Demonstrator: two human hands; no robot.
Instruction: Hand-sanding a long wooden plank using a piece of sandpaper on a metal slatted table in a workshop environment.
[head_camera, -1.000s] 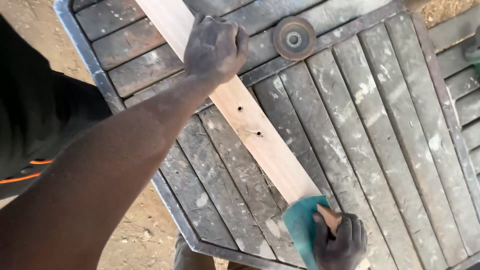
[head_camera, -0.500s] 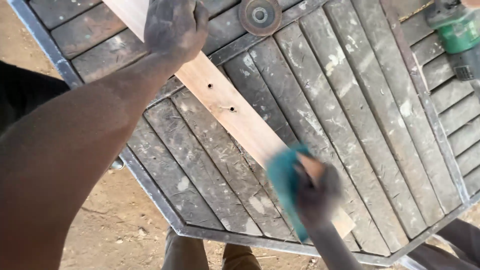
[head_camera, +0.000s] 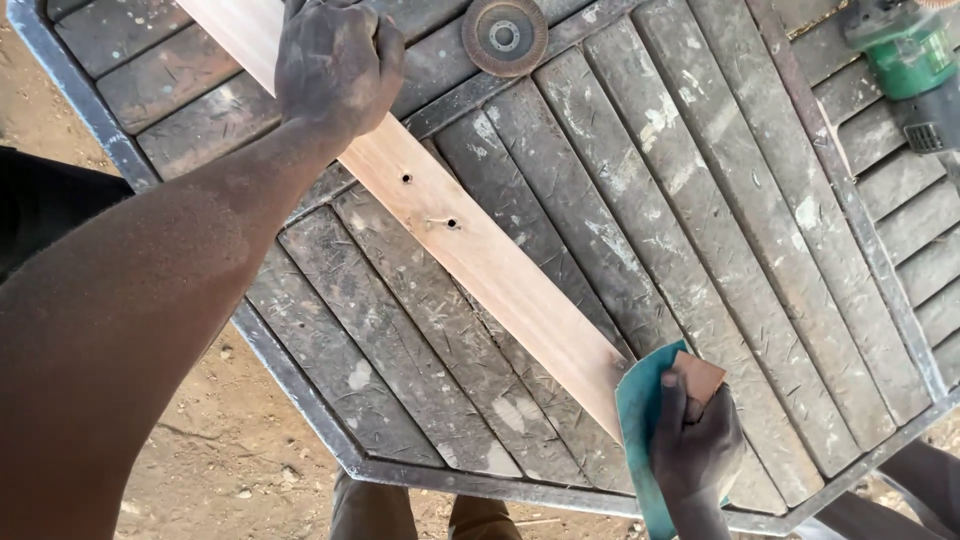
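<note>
Head view: left hand is clamping down, fingers curled, on a pale wooden board lying diagonally across the slatted table. Right hand is pinching teal sandpaper folded over the board's near end (stiff, light, probably easiest gripped by its edges).

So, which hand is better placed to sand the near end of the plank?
The right hand, probably. It holds the teal sandpaper with a small block, right at the near end of the plank. The left hand grips the plank far up, steadying it on the slatted table.
</note>
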